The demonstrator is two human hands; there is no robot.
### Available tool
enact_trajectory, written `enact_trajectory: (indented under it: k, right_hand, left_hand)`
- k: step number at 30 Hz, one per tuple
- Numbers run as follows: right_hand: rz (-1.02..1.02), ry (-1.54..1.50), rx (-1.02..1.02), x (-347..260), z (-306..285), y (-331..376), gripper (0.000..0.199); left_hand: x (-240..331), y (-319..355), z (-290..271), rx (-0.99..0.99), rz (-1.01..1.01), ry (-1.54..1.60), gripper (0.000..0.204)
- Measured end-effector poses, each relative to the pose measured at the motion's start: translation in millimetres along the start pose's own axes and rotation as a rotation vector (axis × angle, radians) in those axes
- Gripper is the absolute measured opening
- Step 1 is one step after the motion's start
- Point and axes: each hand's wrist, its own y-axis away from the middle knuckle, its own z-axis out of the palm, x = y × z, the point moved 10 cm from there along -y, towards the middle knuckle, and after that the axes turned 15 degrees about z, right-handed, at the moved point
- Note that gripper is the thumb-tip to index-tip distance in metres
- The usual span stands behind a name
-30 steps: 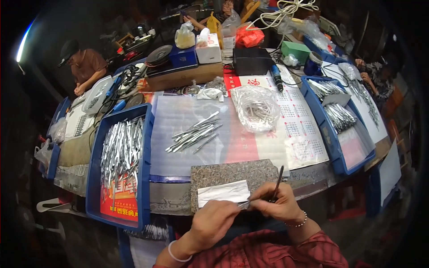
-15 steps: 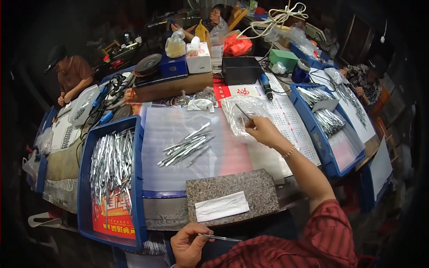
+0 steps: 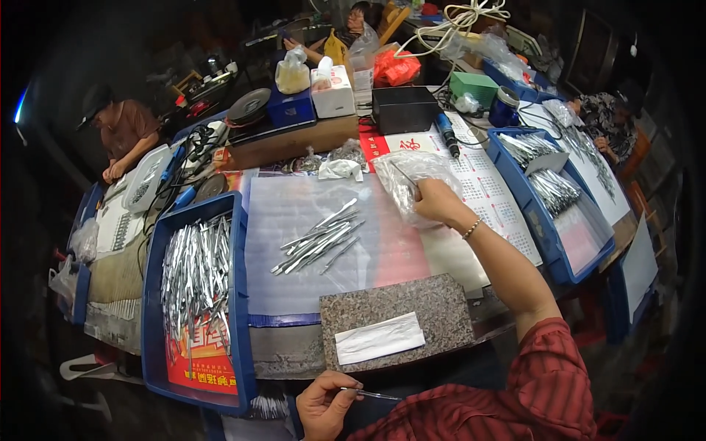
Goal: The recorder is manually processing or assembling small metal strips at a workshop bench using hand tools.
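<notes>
Low at the near edge, my left hand (image 3: 323,408) pinches a slim silver metal piece (image 3: 381,395) between thumb and fingers. My right hand (image 3: 439,203) reaches across the table, its fingers closed on a thin dark rod (image 3: 403,173) over a crumpled clear plastic bag (image 3: 401,198). A folded white cloth (image 3: 380,338) lies on a speckled stone slab (image 3: 441,301) in front of me. Beyond the slab, a loose pile of similar silver pieces (image 3: 320,239) rests on the plastic-covered sheet (image 3: 283,198).
To the left stands a blue tray (image 3: 152,323) with many silver pieces; another blue tray (image 3: 518,213) is at right. A black box (image 3: 404,110), blue rotary tool (image 3: 446,134) and tissue box (image 3: 332,94) stand at the back. Other people sit left, right and far.
The whole view has shifted slightly, so the table sits further right. My right hand still holds the rod over the bag; the rod now tilts a little differently. The left hand keeps its pinch.
</notes>
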Motion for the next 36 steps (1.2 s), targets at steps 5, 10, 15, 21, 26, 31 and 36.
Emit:
enact_trajectory:
  k: [5,10,15,21,26,31,36]
  right_hand:
    - [0.027,-0.090,0.079,14,-10,2,0.015]
    - [-0.008,-0.096,0.064,17,-24,16,0.020]
    - [-0.145,-0.395,0.168,4,-61,59,0.023]
    - [-0.149,-0.727,-0.416,-43,-37,189,0.025]
    - [-0.449,-0.506,-0.538,-65,-19,271,0.026]
    - [-0.402,-0.652,-0.487,-54,-23,276,0.017]
    - [-0.230,-0.974,-0.629,-47,-9,277,0.025]
  left_hand:
    - [-1,4,3,-0.012,-0.003,0.005,0.008]
    - [1,10,11,-0.023,-0.005,0.012,0.008]
    - [-6,14,12,-0.002,-0.040,0.047,0.010]
    - [-14,-6,26,-0.048,-0.051,-0.130,0.019]
    - [0,-26,53,-0.220,0.157,-0.438,0.023]
    - [6,-16,67,-0.318,0.264,-0.647,0.018]
    - [-17,-2,56,-0.245,0.033,-0.432,0.013]
